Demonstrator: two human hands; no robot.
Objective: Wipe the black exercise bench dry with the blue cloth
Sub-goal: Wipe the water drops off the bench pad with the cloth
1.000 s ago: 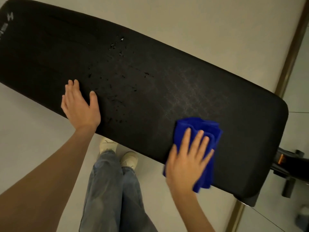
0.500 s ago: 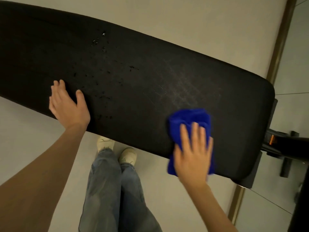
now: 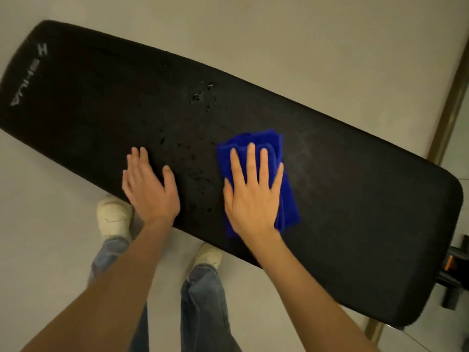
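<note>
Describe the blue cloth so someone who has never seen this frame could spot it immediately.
A long black bench runs diagonally across the pale floor. Near its middle, the right hand presses flat on a folded cloth. It is the only vivid blue thing, just right of scattered water droplets.

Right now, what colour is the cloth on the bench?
Deep blue, plain with no pattern; the cloth shows best in the head view, folded on the black bench.
</note>
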